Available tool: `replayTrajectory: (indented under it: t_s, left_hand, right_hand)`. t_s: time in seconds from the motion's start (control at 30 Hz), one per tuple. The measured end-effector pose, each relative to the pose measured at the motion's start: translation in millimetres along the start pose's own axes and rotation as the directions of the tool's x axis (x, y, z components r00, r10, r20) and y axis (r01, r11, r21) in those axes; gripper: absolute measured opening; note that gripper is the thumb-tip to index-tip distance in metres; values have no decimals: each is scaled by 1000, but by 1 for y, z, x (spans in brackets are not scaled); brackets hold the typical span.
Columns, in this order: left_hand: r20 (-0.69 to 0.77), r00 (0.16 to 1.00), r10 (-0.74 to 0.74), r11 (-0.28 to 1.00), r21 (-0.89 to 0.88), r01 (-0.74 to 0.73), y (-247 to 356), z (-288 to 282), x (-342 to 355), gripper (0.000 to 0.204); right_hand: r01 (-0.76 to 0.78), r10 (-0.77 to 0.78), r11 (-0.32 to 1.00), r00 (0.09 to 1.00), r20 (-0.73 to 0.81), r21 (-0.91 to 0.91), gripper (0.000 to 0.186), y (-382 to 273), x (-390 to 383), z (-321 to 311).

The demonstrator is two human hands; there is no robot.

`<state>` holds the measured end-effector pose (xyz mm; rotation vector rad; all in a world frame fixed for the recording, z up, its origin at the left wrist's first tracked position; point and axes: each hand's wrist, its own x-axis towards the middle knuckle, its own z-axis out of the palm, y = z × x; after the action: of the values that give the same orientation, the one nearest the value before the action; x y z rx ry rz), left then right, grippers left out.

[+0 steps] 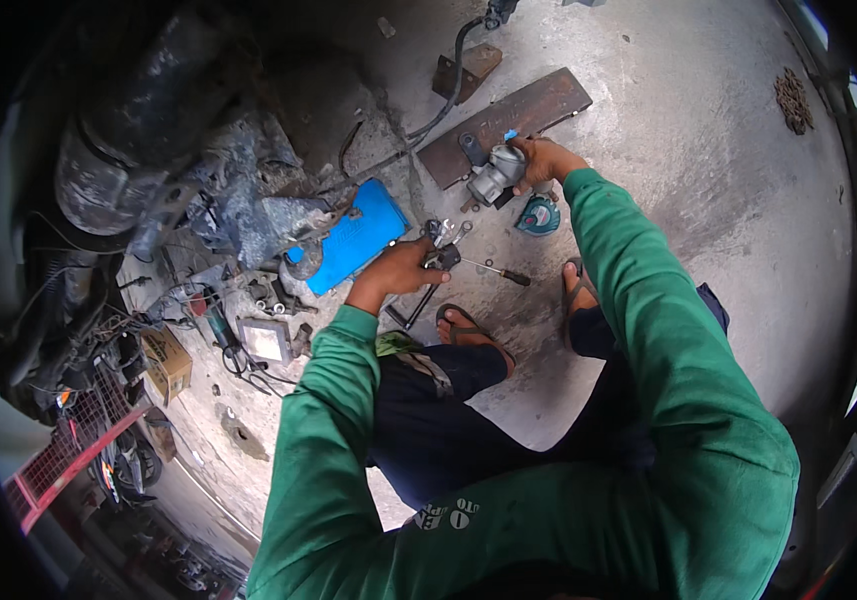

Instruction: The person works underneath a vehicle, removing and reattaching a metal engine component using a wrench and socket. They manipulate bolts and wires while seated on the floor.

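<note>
My right hand [546, 163] is closed around one end of a grey cast-metal housing [494, 176] with rounded, stubby sections. The housing is at the near edge of a long rusty metal plate [548, 101]. Further left, my left hand [398, 270] has its thumb and fingers closed on a small black part [445, 257]. A wrench [462, 234] lies close by that part, and a screwdriver [513, 276] with a dark handle is to its right. Between my hands and feet sits a teal round disc-like object [538, 215]. My right fingertips are partly hidden behind the housing.
A bright blue flat piece [360, 236] lies left of my left hand. Large dirty machine parts [128, 150] crowd the far left. Nearer are an angle grinder [219, 327], a cardboard box [166, 362] and a red mesh rack [68, 450]. A rusty chain heap [793, 101] lies far right.
</note>
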<state>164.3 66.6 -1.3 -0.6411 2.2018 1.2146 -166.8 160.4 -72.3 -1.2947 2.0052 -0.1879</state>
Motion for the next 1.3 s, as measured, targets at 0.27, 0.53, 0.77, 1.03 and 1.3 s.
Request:
replayTrajectory:
  t_s: [0.27, 0.53, 0.77, 1.03, 1.3]
  left_hand:
    - [30, 993, -117, 984, 142, 111, 15, -64, 36, 59]
    - [-60, 990, -125, 987, 98, 131, 2, -51, 44, 64]
    - [-187, 977, 105, 992, 94, -89, -23, -43, 72, 74]
    - [-297, 948, 114, 993, 40, -107, -43, -37, 68, 66]
    - [-228, 970, -89, 992, -110, 65, -19, -34, 42, 53]
  right_hand:
    - [146, -150, 986, 988, 41, 80, 98, 45, 62, 24]
    - [169, -5, 759, 967, -254, 629, 68, 28, 8, -19]
    - [236, 135, 81, 960, -245, 968, 46, 34, -4, 1]
    - [311, 107, -524, 948, -300, 793, 64, 2, -12, 76]
    - [311, 47, -526, 940, -338, 791, 63, -7, 2, 91]
